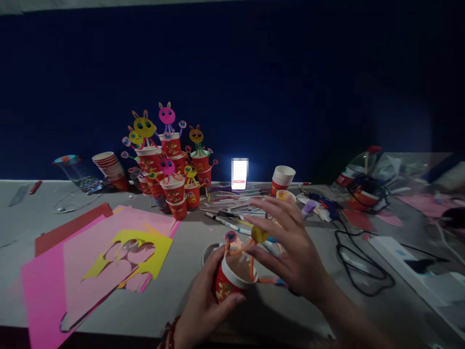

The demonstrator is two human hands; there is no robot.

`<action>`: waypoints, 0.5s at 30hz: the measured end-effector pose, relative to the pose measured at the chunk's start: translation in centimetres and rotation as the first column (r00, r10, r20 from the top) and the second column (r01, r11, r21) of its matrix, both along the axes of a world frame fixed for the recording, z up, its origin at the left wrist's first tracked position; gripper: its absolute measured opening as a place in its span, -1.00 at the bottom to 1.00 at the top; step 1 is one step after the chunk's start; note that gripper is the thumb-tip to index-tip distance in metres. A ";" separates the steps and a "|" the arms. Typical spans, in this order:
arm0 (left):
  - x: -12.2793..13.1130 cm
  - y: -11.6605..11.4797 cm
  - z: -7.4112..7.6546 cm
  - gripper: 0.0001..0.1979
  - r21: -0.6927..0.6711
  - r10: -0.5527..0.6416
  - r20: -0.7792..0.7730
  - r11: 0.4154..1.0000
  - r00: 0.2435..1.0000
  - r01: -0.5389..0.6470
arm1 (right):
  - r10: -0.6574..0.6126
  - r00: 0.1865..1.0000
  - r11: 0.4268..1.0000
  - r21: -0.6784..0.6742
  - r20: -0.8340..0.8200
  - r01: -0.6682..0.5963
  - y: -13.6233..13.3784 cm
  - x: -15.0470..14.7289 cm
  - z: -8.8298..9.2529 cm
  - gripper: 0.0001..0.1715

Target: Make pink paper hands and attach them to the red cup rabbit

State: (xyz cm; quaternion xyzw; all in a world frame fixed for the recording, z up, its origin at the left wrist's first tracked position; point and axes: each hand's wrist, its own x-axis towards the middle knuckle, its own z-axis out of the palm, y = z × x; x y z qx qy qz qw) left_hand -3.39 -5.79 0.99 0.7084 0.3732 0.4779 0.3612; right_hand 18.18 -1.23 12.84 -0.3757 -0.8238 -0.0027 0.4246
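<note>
My left hand [209, 291] is wrapped around a red paper cup [225, 286] with a white rim, tilted so its inside shows. Orange pipe cleaners [252, 264] rise from the cup and stick out past its rim. A round pink paper piece with a dark centre [230, 236] tops one of them. Over the cup, my right hand [286, 242] is open, thumb and fingers apart around a yellow paper disc [259, 234]. Whether the thumb touches the orange pipe cleaner, I cannot tell. The disc's right side is hidden by my fingers.
Finished cup figures with animal faces [170, 169] are stacked at the back left. Pink paper sheets [119, 228] and a cut yellow sheet [160, 247] lie left. Pens [225, 221], a lit phone [239, 173], stacked cups [283, 177], a black cable [358, 271] and a power strip [395, 261] surround the hands.
</note>
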 end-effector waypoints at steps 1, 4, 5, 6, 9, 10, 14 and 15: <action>0.0 0.0 0.0 -0.28 -0.013 0.016 0.015 1.000 1.000 -0.016 | -0.006 0.995 1.000 0.023 -0.099 0.009 -0.3 0.4 -0.5 -0.54; 0.1 0.1 -0.2 -0.29 -0.078 0.087 0.092 0.994 0.992 -0.080 | 0.022 0.849 1.000 0.010 -0.527 -0.020 -1.1 1.0 -3.9 -0.39; 0.2 0.1 -0.3 -0.29 -0.105 0.116 0.132 0.989 0.984 -0.103 | 0.011 0.757 0.999 -0.030 -0.653 -0.041 -1.4 0.9 -5.4 -0.31; 0.4 0.2 -0.4 -0.29 -0.132 0.142 0.174 0.984 0.975 -0.119 | -0.032 0.694 0.991 -0.113 -0.719 -0.071 -1.7 0.6 -7.1 -0.28; 1.3 0.0 -0.6 -0.32 -0.195 0.160 0.268 0.975 0.950 -0.109 | -0.081 0.734 0.845 -0.437 -0.674 -0.308 -2.9 -1.1 -11.2 -0.23; 1.6 -0.1 -0.6 -0.33 -0.207 0.151 0.286 0.974 0.946 -0.093 | -0.046 0.744 0.801 -0.470 -0.667 -0.371 -3.3 -1.8 -12.1 -0.15; 2.4 -0.4 -0.8 -0.35 -0.207 0.128 0.296 0.976 0.947 -0.068 | -0.116 0.751 0.697 -0.591 -0.651 -0.405 -4.4 -3.8 -13.3 -0.35; 2.3 -0.3 -0.7 -0.35 -0.200 0.140 0.292 0.976 0.946 -0.082 | -0.130 0.737 0.673 -0.605 -0.663 -0.426 -4.4 -3.9 -13.4 -0.42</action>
